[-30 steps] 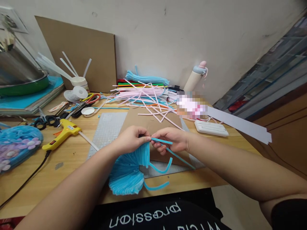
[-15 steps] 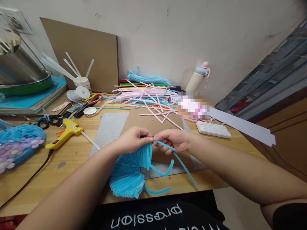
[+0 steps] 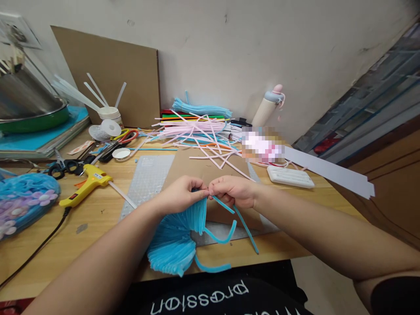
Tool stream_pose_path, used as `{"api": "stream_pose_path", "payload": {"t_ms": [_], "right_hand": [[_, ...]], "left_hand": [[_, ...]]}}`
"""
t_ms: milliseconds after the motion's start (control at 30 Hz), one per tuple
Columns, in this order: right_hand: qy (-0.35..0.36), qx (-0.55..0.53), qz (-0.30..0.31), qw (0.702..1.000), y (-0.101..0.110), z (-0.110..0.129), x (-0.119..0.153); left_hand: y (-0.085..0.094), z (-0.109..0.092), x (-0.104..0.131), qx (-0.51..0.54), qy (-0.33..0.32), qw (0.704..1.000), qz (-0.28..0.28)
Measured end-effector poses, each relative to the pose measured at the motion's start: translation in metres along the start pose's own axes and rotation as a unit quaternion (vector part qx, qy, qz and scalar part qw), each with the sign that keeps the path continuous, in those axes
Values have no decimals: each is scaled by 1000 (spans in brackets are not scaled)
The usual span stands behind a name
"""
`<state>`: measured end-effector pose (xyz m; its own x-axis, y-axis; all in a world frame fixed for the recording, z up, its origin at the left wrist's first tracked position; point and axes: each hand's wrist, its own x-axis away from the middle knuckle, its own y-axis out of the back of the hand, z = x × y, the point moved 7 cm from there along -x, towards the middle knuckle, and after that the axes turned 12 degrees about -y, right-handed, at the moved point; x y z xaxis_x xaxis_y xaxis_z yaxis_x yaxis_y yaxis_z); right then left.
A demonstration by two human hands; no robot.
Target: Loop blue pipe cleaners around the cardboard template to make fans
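Note:
A blue fan-shaped bundle of fuzzy pipe cleaners point(image 3: 175, 245) hangs at the table's front edge, its top corner pinched in my left hand point(image 3: 183, 192). Right beside it, my right hand point(image 3: 234, 190) is closed on a blue pipe cleaner point(image 3: 246, 229) at that same corner, and the fingertips of both hands meet. Loose blue ends curl out to the right of the bundle. Beneath the hands lie a brown cardboard sheet point(image 3: 177, 168) and a grey cutting mat point(image 3: 146, 170).
Left are a yellow glue gun point(image 3: 88, 183), black scissors point(image 3: 65, 166) and a blue flowered piece point(image 3: 29, 201). Behind are piled pink pipe cleaners point(image 3: 187, 131), a paper cup point(image 3: 110, 114) and a bottle point(image 3: 265, 107). A white power strip point(image 3: 290, 176) lies right.
My right fingers have closed in nearer to my left fingertips. The hanging pipe cleaner's lower end has swung left, and the bundle's lower part has shifted slightly down and left.

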<state>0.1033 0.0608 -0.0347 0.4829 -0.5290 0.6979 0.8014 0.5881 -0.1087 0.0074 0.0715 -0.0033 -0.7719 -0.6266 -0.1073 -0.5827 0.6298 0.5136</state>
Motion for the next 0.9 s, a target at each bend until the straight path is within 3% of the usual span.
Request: {"api": "stream_pose_path", "payload": {"t_ms": [67, 100, 167, 267, 333, 400, 467, 533, 600, 667, 767, 900], "right_hand": [[84, 93, -82, 989, 2, 10, 6], [137, 156, -131, 969, 2, 16, 11], [248, 301, -216, 895, -5, 27, 25], [347, 461, -261, 774, -22, 27, 40], [350, 484, -277, 752, -25, 25, 43], [313, 432, -298, 791, -17, 25, 40], [230, 327, -267, 877, -6, 22, 31], [111, 206, -176, 956, -1, 10, 17], [18, 95, -76, 992, -4, -1, 8], [-37, -6, 9, 999, -8, -9, 5], [-75, -118, 112, 984, -16, -16, 3], [-87, -168, 169, 967, -21, -18, 5]], "left_hand": [[0, 1, 0, 18, 5, 1000, 0], [-1, 1, 0, 25, 9, 1000, 1], [-1, 0, 1, 43, 11, 999, 10], [-3, -2, 1, 72, 6, 997, 28], [-2, -2, 1, 69, 7, 997, 27], [1, -1, 1, 47, 5, 999, 20], [4, -1, 1, 25, -5, 1000, 15], [4, -3, 1, 19, -21, 999, 29], [2, -6, 1, 10, -31, 998, 44], [2, -7, 1, -10, -31, 998, 49], [4, -9, 1, -31, -34, 998, 45], [4, -11, 1, -26, -46, 997, 47]]}}
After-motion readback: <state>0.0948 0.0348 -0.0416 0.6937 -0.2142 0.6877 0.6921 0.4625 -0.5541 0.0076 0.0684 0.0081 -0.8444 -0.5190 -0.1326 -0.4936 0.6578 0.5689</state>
